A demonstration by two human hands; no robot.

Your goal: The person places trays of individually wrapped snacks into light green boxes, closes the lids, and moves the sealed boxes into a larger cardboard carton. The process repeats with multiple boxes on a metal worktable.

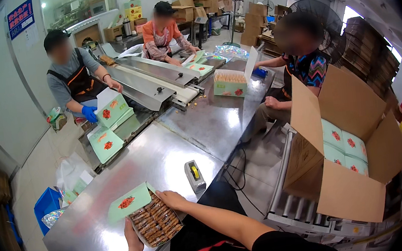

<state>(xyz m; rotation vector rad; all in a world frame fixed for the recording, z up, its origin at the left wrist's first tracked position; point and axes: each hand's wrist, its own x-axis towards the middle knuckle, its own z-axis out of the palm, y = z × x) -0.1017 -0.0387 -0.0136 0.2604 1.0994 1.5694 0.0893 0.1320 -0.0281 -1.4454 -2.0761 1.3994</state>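
Both my hands hold an open pale green box (148, 219) filled with rows of brown wrapped snacks, at the near edge of the steel table (164, 154). Its lid, printed with a red picture, is flipped up toward the far left. My left hand (133, 238) grips the box's near left side. My right hand (170, 198) grips the far right corner. A tape dispenser (194, 175) stands just right of the box.
A large open cardboard carton (348, 158) holding green boxes sits on a roller stand to my right. Three other people work around the table and a conveyor (156, 78). More green boxes (230, 83) lie farther along. A blue bin (46, 205) stands on the floor at left.
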